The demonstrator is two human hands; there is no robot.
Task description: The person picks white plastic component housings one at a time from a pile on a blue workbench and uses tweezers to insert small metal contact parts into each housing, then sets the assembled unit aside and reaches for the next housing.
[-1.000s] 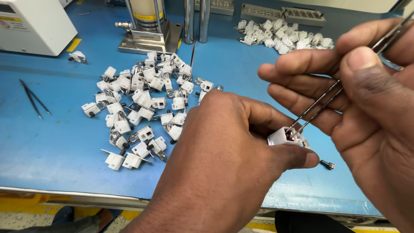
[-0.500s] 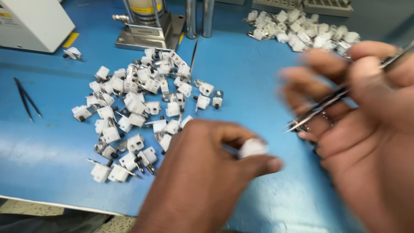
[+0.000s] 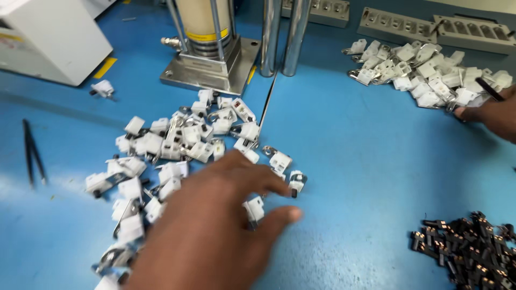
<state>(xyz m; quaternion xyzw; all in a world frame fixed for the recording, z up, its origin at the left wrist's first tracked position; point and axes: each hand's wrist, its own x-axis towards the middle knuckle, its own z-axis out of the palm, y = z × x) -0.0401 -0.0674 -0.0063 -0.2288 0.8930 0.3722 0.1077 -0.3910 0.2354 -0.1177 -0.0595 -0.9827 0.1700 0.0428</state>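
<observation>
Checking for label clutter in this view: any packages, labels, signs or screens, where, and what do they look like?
Yellow band label: wraps the metal cylinder at top centre, narrow strip with dark marks.
Yellow strip label: left face of the white box, top left.
Yellow tape patch: flat on the blue table beside that box.
No packages, signs or screens visible.

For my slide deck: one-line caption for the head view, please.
Left hand spread over a pile of white plastic parts on a blue table; right hand beside a second pile.
</observation>
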